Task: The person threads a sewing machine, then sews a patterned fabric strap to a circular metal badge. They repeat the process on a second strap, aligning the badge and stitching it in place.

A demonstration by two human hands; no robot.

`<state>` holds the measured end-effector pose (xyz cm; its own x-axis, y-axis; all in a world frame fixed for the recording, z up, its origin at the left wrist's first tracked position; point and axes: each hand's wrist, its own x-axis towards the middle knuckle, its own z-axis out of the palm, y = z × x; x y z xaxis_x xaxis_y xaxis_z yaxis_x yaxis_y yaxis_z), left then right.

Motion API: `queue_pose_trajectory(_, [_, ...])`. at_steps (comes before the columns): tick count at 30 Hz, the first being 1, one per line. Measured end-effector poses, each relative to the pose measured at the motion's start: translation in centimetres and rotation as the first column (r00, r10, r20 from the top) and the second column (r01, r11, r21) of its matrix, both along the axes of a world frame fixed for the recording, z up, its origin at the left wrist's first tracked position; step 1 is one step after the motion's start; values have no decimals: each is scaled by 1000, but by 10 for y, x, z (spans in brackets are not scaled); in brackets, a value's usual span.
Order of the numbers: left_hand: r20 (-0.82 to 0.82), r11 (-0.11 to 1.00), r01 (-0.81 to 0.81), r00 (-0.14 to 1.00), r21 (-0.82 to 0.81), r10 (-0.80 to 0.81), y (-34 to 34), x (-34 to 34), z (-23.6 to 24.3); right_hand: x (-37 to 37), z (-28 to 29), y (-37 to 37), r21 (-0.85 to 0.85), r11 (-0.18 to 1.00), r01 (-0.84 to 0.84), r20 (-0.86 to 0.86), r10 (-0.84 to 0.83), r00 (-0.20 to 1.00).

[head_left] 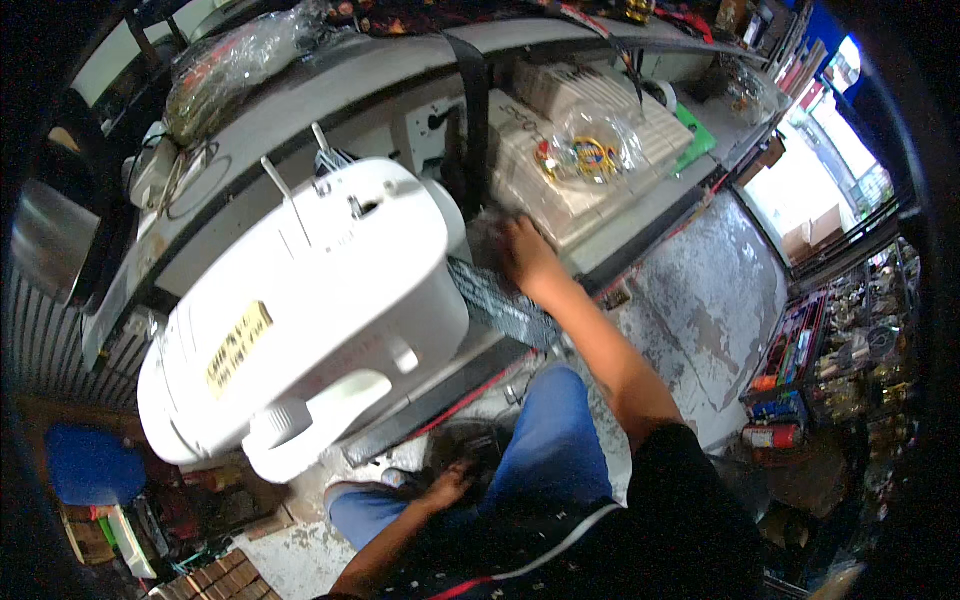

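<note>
A white sewing machine (pixel 330 290) is on the workbench in front of me, a yellow label on its side. Just beyond its right end, my right hand (pixel 528 262) is curled in against a dark, blurred thing; what the fingers grip cannot be made out. Below that hand, a grey patterned fabric strip (pixel 500 305) runs from the machine toward the bench edge. My left hand (pixel 448 488) is low over my lap, beside a dark object (pixel 465 445) of unclear kind, with its fingers too blurred to read.
Plastic-wrapped cartons (pixel 590 150) are on the bench at the right, with a clear bag of coloured items (pixel 590 155) on top. A dark strap (pixel 470 110) hangs behind the machine. Crowded shelves (pixel 850 370) line the right side; a blue stool (pixel 95 465) is at lower left.
</note>
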<state>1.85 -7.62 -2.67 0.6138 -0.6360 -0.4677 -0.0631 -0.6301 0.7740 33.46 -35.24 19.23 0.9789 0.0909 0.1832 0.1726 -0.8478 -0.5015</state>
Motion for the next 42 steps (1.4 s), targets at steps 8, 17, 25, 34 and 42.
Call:
queue_pose_trajectory(8, [-221,943,232,959,240,-179,30,-26,-82,-39,49,15,313,947,-75,204,10,979])
queue_pose_trajectory(17, [-259,985,169,953,24,-157,15,32,-43,-8,215,79,726,588,-356,244,264,933])
queue_pose_trajectory(25, [-276,982,38,957,-184,-89,38,25,-26,44,238,94,569,648,-506,75,572,817])
queue_pose_trajectory(34, [344,790,-542,828,286,443,84,-89,119,26,234,96,379,826,-418,64,427,902])
queue_pose_trajectory(42, [172,-8,-963,40,268,984,148,-206,21,-259,-50,-70,-30,943,332,328,-305,894])
